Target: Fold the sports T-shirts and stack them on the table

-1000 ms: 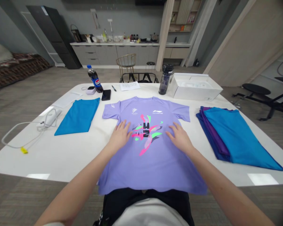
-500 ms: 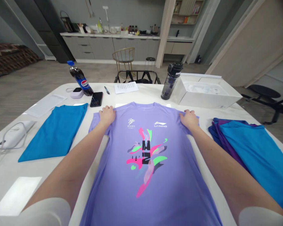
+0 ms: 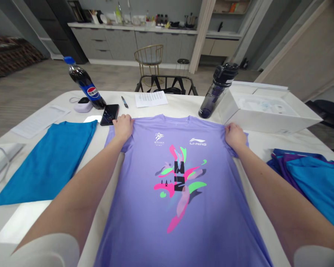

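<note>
A purple T-shirt (image 3: 144, 207) with a bright pink, green and black print lies front side up, its neckline toward the far side of the table. At its left shoulder edge in the view, my left hand (image 3: 123, 128) is closed on the fabric. My right hand (image 3: 235, 135) pinches the opposite shoulder. Between the hands the cloth is spread nearly smooth, and the short sleeves hang outside them. The lower hem runs out of view at the bottom.
Left on the white table (image 3: 183, 105) lie a folded blue garment (image 3: 50, 159), a phone (image 3: 110, 114) and a leaning-looking cola bottle (image 3: 86, 83). To the right are a dark water bottle (image 3: 217, 91), an open white box (image 3: 275, 118) and stacked garments (image 3: 317, 178).
My hands have moved slightly apart, drawing the shirt's shoulders wider and flatter. The right hand shifted outward the most. The camera view has moved a little closer.
</note>
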Motion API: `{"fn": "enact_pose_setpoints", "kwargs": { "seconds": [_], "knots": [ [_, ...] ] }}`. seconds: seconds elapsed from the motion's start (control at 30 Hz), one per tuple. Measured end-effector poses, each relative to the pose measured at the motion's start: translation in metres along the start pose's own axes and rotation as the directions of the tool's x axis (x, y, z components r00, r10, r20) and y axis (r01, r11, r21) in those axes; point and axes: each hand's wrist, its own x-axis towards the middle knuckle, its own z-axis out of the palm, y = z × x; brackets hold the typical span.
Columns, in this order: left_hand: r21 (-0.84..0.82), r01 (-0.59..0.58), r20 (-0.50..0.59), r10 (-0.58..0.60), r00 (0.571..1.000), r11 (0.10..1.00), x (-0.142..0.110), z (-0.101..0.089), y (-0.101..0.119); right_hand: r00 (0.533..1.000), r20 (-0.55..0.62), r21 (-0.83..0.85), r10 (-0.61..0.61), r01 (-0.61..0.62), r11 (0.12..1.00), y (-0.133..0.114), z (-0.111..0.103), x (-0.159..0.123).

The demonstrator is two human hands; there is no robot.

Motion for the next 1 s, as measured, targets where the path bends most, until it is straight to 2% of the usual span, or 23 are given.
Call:
{"fn": "enact_pose_setpoints", "kwargs": {
  "seconds": [0.1,0.17,0.27,0.37,0.47,0.57,0.7,0.83,0.93,1.0],
  "knots": [
    [-0.036,-0.040,-0.093,0.037,0.995,0.999,-0.004,-0.009,0.011,0.997,-0.080,-0.012,-0.005,0.004,1.000,-0.012,-0.006,-0.008],
    [-0.076,-0.138,-0.091,0.131,0.987,0.988,-0.016,-0.016,0.022,0.991,-0.126,-0.003,-0.037,0.037,0.999,-0.023,-0.011,-0.025],
    [-0.118,-0.337,0.017,0.341,0.940,0.934,-0.039,-0.020,0.048,0.977,-0.029,0.070,-0.210,0.211,0.975,-0.045,-0.014,-0.054],
    [-0.131,-0.460,0.110,0.474,0.874,0.878,-0.054,-0.015,0.081,0.923,0.070,0.113,-0.379,0.371,0.922,-0.071,-0.013,-0.069],
    [-0.174,-0.449,0.221,0.479,0.849,0.876,-0.059,-0.002,0.112,0.894,0.147,0.110,-0.424,0.411,0.905,-0.097,-0.007,-0.069],
    [-0.195,-0.370,0.276,0.413,0.868,0.908,-0.056,0.011,0.128,0.896,0.231,0.111,-0.380,0.364,0.925,-0.115,-0.001,-0.064],
    [-0.189,-0.364,0.281,0.406,0.870,0.912,-0.049,0.017,0.131,0.902,0.255,0.074,-0.350,0.342,0.937,-0.121,0.002,-0.059],
    [-0.200,-0.374,0.266,0.418,0.869,0.906,-0.054,0.008,0.130,0.903,0.244,0.096,-0.353,0.340,0.935,-0.122,-0.004,-0.067],
    [-0.189,-0.347,0.167,0.379,0.910,0.918,-0.072,-0.003,0.120,0.893,0.195,0.125,-0.406,0.388,0.913,-0.118,-0.009,-0.088],
    [-0.160,-0.238,0.131,0.260,0.957,0.958,-0.086,-0.010,0.099,0.900,0.185,0.151,-0.395,0.371,0.916,-0.104,-0.010,-0.102]
  ]
}}
